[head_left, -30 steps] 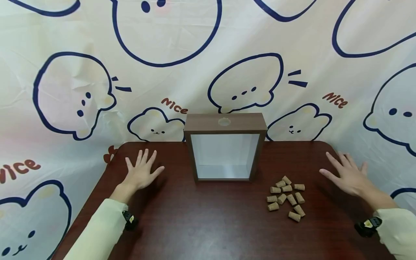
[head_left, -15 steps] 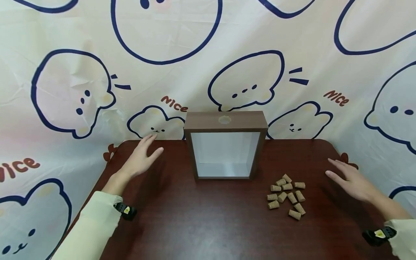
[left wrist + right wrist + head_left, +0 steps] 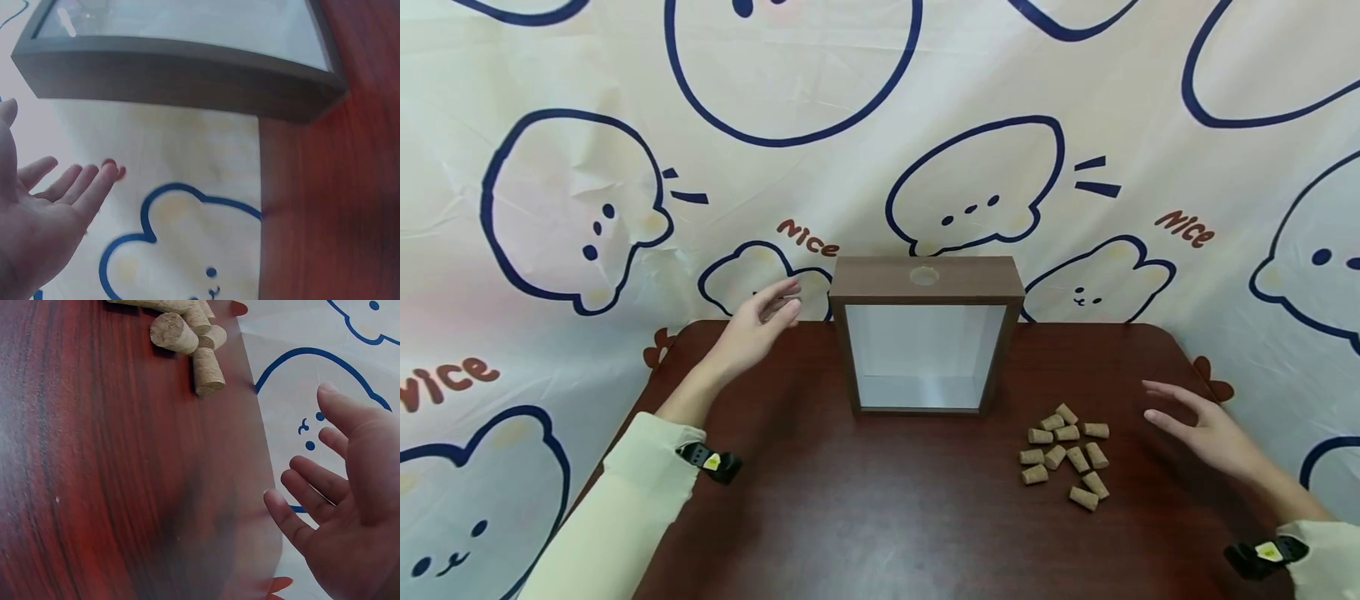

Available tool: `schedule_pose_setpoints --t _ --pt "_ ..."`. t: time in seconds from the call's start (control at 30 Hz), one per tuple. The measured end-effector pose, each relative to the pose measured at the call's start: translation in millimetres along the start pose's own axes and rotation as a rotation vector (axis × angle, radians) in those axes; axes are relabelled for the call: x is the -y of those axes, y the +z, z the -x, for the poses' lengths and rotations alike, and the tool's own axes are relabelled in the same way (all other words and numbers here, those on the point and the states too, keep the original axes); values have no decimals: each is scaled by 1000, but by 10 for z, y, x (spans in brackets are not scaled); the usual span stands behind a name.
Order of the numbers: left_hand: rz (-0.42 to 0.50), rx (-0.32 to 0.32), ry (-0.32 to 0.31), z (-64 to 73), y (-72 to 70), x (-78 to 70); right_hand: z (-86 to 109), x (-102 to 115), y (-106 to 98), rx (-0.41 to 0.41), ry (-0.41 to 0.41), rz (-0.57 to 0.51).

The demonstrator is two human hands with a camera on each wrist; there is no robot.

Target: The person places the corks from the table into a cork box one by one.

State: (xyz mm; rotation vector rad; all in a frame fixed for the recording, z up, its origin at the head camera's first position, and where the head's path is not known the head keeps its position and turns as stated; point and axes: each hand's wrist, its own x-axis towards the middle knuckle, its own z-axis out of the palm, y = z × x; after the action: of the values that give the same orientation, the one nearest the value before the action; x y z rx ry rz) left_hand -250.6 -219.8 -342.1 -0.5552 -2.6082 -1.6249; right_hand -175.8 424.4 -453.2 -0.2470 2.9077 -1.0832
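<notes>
A brown wooden box frame [image 3: 925, 282] with a clear front and a round hole in its top stands upright at the back of the table. My left hand [image 3: 751, 333] hovers just left of it, fingers relaxed and holding nothing. In the left wrist view that hand [image 3: 47, 219] is palm up beside the frame's dark side [image 3: 169, 75]. Several corks [image 3: 1077, 458] lie loosely grouped on the table, right of the frame. To their right hangs my right hand [image 3: 1213, 437], its fingers loosely bent and nothing in them. The right wrist view shows some corks [image 3: 175, 332] beyond that hand [image 3: 350, 512].
The dark red-brown wooden table [image 3: 865, 517] has rounded back corners. A pale cloth [image 3: 820, 192] printed with blue cartoon outlines hangs behind it and at both sides. Each wrist wears a black strap with a small device [image 3: 709, 461].
My left hand has lifted and moved right toward the box frame, its spread fingers drawing together. My right hand has turned and its fingers have relaxed. The corks and frame have stayed put.
</notes>
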Motion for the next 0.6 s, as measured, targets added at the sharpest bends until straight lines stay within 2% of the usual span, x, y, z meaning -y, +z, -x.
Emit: schedule_pose_setpoints --t 0.2,0.37,0.5,0.6 --pt "127 38 -1 -128 51 -146 25 -81 114 -35 -45 20" --pt "214 56 17 -241 101 -247 12 -120 183 -25 -67 14" --pt "241 65 37 -320 165 -317 -29 -101 249 -8 -78 8" --pt "218 62 23 -341 211 -349 -68 -88 308 8 -91 -3"
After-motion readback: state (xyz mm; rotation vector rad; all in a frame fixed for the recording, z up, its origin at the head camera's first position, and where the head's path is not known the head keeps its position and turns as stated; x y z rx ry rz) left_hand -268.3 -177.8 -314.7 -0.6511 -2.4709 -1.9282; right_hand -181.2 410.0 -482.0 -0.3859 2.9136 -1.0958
